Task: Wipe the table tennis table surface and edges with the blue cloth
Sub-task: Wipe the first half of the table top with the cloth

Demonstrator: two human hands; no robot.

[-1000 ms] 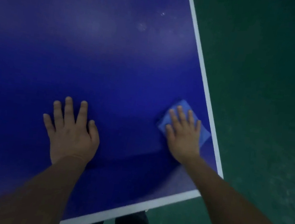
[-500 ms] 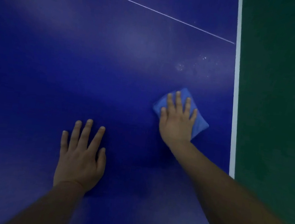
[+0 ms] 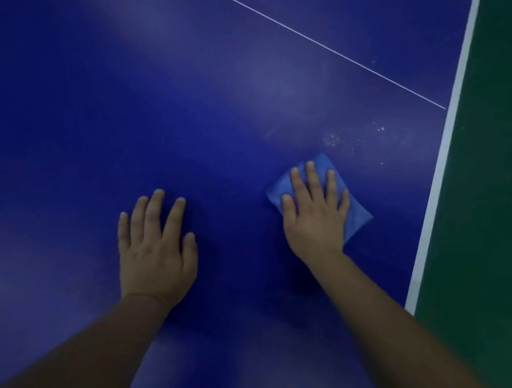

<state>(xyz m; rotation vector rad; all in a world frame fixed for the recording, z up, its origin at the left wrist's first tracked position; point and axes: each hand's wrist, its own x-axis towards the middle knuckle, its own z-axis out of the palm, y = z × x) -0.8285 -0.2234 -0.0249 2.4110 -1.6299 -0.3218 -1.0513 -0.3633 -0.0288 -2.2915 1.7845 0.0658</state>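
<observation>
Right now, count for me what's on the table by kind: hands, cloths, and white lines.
Hands: 2, the left hand flat on the table, the right hand pressing the blue cloth
Cloths: 1
White lines: 2, the thin line and the side edge line
Total: 5

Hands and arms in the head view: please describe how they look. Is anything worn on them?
Both forearms are bare, with no sleeve in view. The left hand and the right hand wear no glove, and no ring, watch or bracelet shows. The fingernails look short.

Right hand (image 3: 316,214) on cloth (image 3: 358,217), left hand (image 3: 156,246) beside, on table (image 3: 133,82).
</observation>
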